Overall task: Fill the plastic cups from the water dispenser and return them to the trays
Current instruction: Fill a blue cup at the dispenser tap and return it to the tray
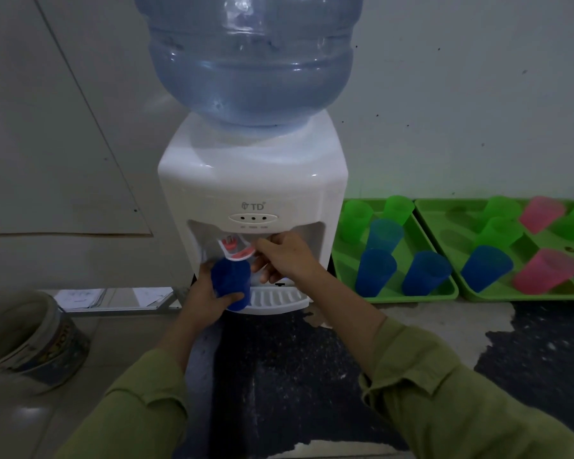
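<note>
A white water dispenser (252,190) with a large blue bottle (251,58) on top stands on the floor against the wall. My left hand (204,298) grips a dark blue plastic cup (231,282) and holds it under the red-and-white tap lever (237,249), above the drip tray (275,298). My right hand (284,255) is at the taps, its fingers curled on the lever's right end. Two green trays (395,294) (524,294) sit to the right of the dispenser with green, blue and pink cups in them.
A worn paint bucket (30,336) stands on the floor at the left. Papers (80,298) lie under a low ledge by the wall. The floor in front of the dispenser is dark and patchy.
</note>
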### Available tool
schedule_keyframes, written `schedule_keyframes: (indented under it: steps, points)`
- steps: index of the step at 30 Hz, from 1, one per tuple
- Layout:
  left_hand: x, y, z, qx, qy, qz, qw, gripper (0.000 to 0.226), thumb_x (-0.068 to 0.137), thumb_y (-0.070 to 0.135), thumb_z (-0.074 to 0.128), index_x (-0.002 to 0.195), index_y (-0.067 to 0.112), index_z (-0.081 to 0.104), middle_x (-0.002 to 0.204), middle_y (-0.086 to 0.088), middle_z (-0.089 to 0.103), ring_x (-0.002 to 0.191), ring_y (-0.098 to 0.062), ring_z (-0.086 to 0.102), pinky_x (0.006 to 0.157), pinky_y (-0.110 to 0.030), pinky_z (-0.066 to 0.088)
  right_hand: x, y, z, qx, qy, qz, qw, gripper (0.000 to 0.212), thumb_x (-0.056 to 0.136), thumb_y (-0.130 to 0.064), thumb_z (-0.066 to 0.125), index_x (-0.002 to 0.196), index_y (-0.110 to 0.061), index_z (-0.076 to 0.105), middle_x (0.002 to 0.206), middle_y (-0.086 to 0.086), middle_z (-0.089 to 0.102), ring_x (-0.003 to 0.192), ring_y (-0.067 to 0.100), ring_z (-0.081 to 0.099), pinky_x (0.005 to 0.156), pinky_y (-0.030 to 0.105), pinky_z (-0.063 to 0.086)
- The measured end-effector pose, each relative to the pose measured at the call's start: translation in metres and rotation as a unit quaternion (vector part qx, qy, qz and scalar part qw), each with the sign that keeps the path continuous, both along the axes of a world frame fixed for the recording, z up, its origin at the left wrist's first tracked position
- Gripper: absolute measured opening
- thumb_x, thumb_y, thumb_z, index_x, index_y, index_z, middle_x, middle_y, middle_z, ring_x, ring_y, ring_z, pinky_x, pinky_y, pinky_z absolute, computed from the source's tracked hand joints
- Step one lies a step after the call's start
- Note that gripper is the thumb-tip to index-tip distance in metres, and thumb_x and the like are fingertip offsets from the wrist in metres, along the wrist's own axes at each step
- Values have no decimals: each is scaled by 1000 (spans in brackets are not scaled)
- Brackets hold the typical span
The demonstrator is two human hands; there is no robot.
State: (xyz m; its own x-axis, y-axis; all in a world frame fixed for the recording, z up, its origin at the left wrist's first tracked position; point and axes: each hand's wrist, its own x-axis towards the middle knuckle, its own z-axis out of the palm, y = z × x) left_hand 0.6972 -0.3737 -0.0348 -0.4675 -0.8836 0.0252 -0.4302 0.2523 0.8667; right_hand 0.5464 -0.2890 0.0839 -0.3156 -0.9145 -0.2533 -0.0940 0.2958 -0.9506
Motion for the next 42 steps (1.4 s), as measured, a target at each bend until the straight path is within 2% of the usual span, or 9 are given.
schedule_keyframes:
  steps: [11,17,22,28,36,42]
  points:
    - [2,-3,-1,14,-3,4,1000,82,68,8,81,134,11,31,133,-12,50,123,-30,48,103,-44,40,0,1,-1,-10,7,1,1000,22,91,-16,51,85,0,64,66,10,67,37,12,54,39,18,44]
    - [2,-2,-1,8,-6,5,1000,79,69,8,80,132,9,32,132,-13,51,122,-30,49,101,-42,40,0,1,-2,-12,9,2,1000,22,90,-17,51,83,-1,64,66,10,66,37,11,54,40,18,44]
    - [-1,0,0,8,0,6,1000,79,69,4,79,132,6,32,132,-15,50,122,-31,48,98,-36,39,0,1,-2,-10,3,5,1000,22,90,-17,52,83,0,64,65,10,66,37,11,54,39,18,43]
    - [-1,0,1,9,6,5,1000,78,70,5,79,132,5,31,133,-15,49,122,-31,48,98,-36,39,0,1,-1,-10,5,4,1000,21,90,-17,53,77,-4,63,61,8,65,37,11,53,38,18,42]
    - [-2,0,0,21,2,11,1000,79,71,7,78,134,8,30,134,-12,48,123,-29,47,97,-33,38,-1,-1,-1,-3,47,14,999,23,90,-15,53,70,-7,58,52,2,56,34,9,49,38,18,40]
    - [2,-4,-3,15,-4,5,1000,81,69,15,81,134,10,32,132,-11,51,121,-29,50,99,-40,42,4,-3,-10,-3,66,18,998,18,88,-13,54,78,0,61,50,2,54,33,7,48,37,17,38]
